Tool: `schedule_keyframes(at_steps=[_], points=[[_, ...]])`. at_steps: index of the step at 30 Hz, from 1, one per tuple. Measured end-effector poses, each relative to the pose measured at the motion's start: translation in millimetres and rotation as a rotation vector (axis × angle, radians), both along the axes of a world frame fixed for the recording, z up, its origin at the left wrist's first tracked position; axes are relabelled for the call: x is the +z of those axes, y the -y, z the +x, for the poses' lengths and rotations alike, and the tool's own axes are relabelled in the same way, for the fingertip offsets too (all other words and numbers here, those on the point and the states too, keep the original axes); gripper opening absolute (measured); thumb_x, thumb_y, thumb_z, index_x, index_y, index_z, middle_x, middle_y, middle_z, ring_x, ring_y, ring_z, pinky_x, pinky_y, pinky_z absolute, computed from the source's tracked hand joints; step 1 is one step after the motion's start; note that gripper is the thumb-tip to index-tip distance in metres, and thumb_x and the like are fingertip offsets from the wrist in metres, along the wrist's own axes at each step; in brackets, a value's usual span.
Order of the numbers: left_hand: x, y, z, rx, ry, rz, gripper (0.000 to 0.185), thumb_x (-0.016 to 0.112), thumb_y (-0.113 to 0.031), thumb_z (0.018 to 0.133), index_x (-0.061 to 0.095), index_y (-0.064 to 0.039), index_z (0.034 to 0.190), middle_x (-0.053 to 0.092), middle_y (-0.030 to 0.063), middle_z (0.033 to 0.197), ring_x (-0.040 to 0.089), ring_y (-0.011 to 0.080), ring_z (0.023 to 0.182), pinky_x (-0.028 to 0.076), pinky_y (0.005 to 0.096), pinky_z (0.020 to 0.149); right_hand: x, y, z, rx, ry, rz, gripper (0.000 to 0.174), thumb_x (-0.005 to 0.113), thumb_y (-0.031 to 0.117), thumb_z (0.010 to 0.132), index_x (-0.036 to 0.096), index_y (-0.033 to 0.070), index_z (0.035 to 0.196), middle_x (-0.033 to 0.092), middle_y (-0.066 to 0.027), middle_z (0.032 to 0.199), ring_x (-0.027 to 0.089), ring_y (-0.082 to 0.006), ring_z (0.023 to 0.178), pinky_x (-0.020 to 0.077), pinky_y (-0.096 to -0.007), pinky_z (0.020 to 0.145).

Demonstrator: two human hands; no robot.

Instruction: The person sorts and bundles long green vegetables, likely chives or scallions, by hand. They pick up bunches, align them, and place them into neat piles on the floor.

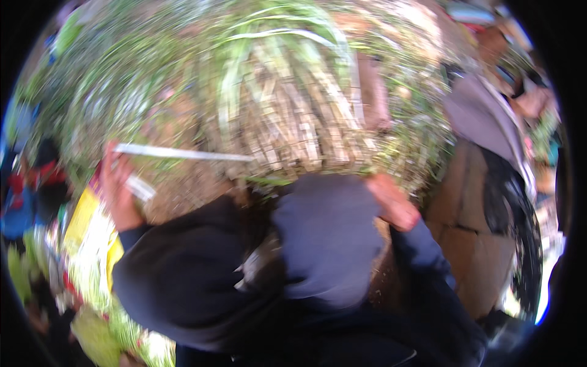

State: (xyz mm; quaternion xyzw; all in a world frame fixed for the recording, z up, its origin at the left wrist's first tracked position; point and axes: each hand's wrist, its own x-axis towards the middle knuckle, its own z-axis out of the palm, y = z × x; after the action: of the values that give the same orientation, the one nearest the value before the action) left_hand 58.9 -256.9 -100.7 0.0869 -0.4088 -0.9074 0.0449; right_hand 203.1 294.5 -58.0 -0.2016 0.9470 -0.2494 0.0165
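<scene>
My left hand (120, 186) is at the left, with one end of a thin pale strip (183, 152) at its fingertips. The strip runs right to the cut ends of a pile of jointed green and pale stalks (293, 110) with long leaves, lying before me. A short pale piece (141, 188) shows beside the palm; blur hides what it is. My right hand (394, 202) rests by my knee in dark trousers (328, 238), near the stalk ends at the right. Its fingertips are partly hidden and nothing is plainly seen in it.
Long leafy greens (114, 82) spread over the ground at the upper left. Flattened cardboard (477, 266) and a greyish cloth or sack (481, 110) lie at the right. Several people, one in blue and red (18, 202), are at the far left. A yellow item (85, 215) is below my left hand.
</scene>
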Motion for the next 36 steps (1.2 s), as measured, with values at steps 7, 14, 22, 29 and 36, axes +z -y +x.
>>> schedule_keyframes(at_steps=[7,14,22,29,36], points=[[23,-39,-17,-0.343,-0.089,0.303,0.022,0.037,-0.022,0.106,0.045,-0.002,0.102,0.045,0.0047,0.081,0.033,0.006,0.048,0.031,0.0215,0.038,-14,101,-109,0.106,-0.139,-0.504,0.028,0.057,0.027,0.096,0.065,0.001,0.097,0.064,-0.0141,0.088,0.062,-0.0306,0.073,0.0515,-0.0412,0.068],[16,-79,-9,0.096,0.007,-0.181,0.037,0.05,-0.014,0.1,0.048,-0.003,0.136,0.058,0.0062,0.11,0.056,0.0126,0.096,0.049,0.0204,0.07,-35,141,-86,0.044,0.815,-0.954,0.044,0.045,0.039,0.102,0.068,0.002,0.1,0.067,-0.008,0.085,0.064,-0.0165,0.083,0.0492,-0.0298,0.08],[26,-94,-30,-0.178,-0.07,0.215,0.025,0.057,-0.027,0.099,0.054,-0.002,0.101,0.049,0.0014,0.078,0.034,0.0036,0.049,0.03,0.0191,0.042,-29,124,-77,0.06,0.937,-0.927,0.041,0.047,0.035,0.102,0.065,-0.001,0.105,0.066,-0.0065,0.086,0.062,-0.0139,0.082,0.0499,-0.0284,0.076],[22,-102,-29,-0.035,-0.043,0.09,0.031,0.057,-0.029,0.098,0.055,0.001,0.105,0.048,0.0012,0.079,0.034,0.0047,0.053,0.03,0.0203,0.046,-4,119,-79,0.088,0.971,-0.797,0.036,0.051,0.032,0.1,0.065,-0.002,0.103,0.061,-0.0027,0.075,0.058,-0.0121,0.069,0.0485,-0.0271,0.066],[15,-130,-25,-0.025,0.022,0.086,0.047,0.045,-0.033,0.103,0.049,0.009,0.122,0.047,0.0034,0.083,0.039,0.01,0.064,0.039,0.025,0.058,-7,156,-99,0.112,0.59,-0.763,0.023,0.055,0.02,0.1,0.066,0.0,0.098,0.065,-0.005,0.078,0.061,-0.011,0.063,0.0492,-0.0259,0.057]])
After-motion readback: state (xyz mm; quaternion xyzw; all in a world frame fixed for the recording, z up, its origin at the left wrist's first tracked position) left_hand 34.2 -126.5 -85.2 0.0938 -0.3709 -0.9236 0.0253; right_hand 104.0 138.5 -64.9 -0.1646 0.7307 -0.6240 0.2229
